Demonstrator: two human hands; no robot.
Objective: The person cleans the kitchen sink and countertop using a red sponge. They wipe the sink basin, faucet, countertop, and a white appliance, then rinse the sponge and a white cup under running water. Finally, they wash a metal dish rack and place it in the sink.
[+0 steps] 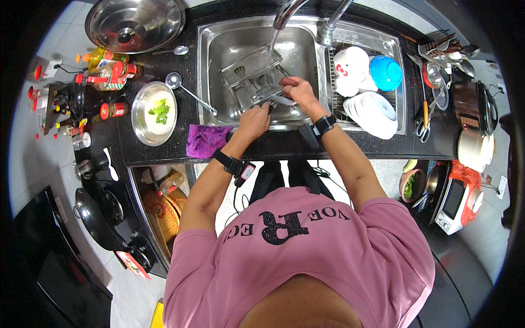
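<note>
Both of my hands are over the left basin of the steel sink (203, 65). My left hand (254, 121) is closed around the dark handle of what looks like a knife, its shiny metal blade (283, 101) pointing right. Just above that blade is my right hand (298, 90), its fingers bent together; what they hold, if anything, is hard to make out. Beyond my hands a clear, compartmented rack (238, 74) lies tilted in the basin. Water runs onto it from the curved faucet (284, 15).
A purple cloth (206, 141), a ladle (191, 94) and a steel bowl (138, 117) with chopped greens lie left of my hands. Right of the basin, a drying rack holds white bowls (377, 115) and a blue bowl (386, 72). A large lid (156, 24) stands far left.
</note>
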